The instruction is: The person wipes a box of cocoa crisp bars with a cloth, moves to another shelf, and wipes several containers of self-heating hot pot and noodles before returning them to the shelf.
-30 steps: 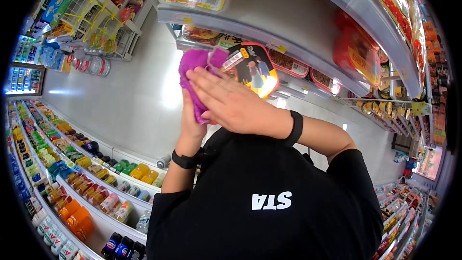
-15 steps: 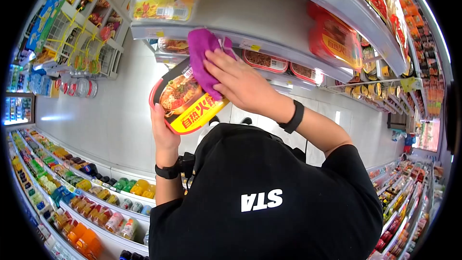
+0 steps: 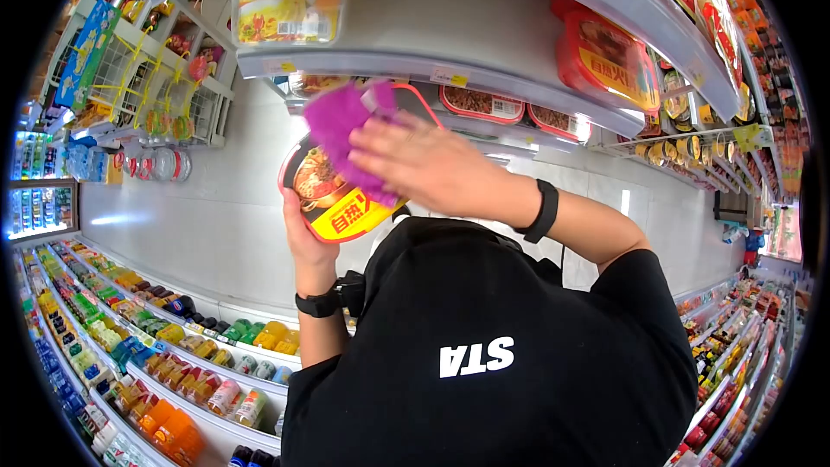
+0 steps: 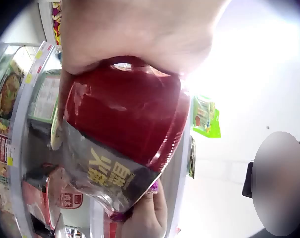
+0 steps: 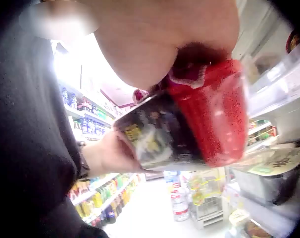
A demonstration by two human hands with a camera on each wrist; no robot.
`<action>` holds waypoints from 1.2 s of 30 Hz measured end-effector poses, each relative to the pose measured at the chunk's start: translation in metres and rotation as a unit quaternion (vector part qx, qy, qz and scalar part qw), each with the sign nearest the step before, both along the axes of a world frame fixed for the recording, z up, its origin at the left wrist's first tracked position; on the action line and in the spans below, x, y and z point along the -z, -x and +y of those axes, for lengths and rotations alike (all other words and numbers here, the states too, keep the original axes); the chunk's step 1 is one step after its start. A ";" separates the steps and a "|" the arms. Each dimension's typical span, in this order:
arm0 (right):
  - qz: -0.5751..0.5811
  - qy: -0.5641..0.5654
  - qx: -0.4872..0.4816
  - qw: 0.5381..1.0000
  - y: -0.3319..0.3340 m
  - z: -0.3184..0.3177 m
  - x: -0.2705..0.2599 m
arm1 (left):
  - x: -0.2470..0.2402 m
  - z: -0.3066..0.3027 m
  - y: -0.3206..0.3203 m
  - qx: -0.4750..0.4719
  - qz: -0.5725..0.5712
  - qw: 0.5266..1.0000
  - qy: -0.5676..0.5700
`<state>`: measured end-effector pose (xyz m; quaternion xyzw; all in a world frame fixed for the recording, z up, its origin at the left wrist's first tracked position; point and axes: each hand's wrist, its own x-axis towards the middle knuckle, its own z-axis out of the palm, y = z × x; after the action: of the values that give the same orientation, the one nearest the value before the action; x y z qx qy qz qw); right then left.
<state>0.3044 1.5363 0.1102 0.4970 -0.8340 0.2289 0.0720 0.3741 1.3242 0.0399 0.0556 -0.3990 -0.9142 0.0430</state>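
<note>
My left hand (image 3: 309, 238) grips the end of a self-heating hot pot box (image 3: 350, 218), its thumb along the rim. The box has a black and yellow printed lid with a food picture and a red plastic base (image 4: 125, 114). Across the lid, my right hand (image 3: 437, 164) presses a purple cloth (image 3: 333, 121) with its fingers straight; the hand is blurred. In the right wrist view the cloth (image 5: 187, 79) shows between the palm and the red base. The left wrist view catches right-hand fingers (image 4: 147, 213) at the box's far edge. The cloth hides part of the lid.
A shelf (image 3: 415, 69) stands just beyond the box, with a tub of noodles (image 3: 290, 2) at its left and a red hot pot box (image 3: 609, 60) at its right. Red-rimmed packs (image 3: 482, 104) sit one level below. Drink shelves (image 3: 186, 329) line the left side.
The box swung from close under both hands to the left, its food picture coming into view. Over the last half second, the cloth and right hand slid left and nearer across the lid.
</note>
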 end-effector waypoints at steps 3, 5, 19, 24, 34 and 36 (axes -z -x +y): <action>0.046 0.002 0.099 0.994 0.018 0.013 0.007 | 0.004 -0.011 -0.006 0.003 -0.006 0.999 0.036; -0.159 0.087 0.150 0.972 0.023 0.017 0.006 | 0.002 -0.015 -0.005 0.000 0.002 0.999 0.037; -0.607 0.383 0.138 0.683 -0.005 0.026 0.046 | 0.001 0.015 -0.018 0.006 -0.033 0.988 -0.151; -0.498 0.383 0.070 0.775 -0.014 0.056 0.061 | 0.001 0.036 -0.036 0.054 -0.055 0.982 -0.171; -0.653 0.559 -0.007 0.510 -0.013 0.064 0.069 | -0.035 0.062 -0.059 0.031 -0.084 0.996 0.019; -0.640 0.574 0.018 0.511 -0.022 0.066 0.046 | -0.027 0.061 -0.057 -0.016 -0.076 0.991 0.106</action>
<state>0.3260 1.6028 0.0638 0.0507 -0.3499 0.9122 -0.2072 0.4308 1.3848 0.0669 0.1260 -0.4949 -0.8591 0.0330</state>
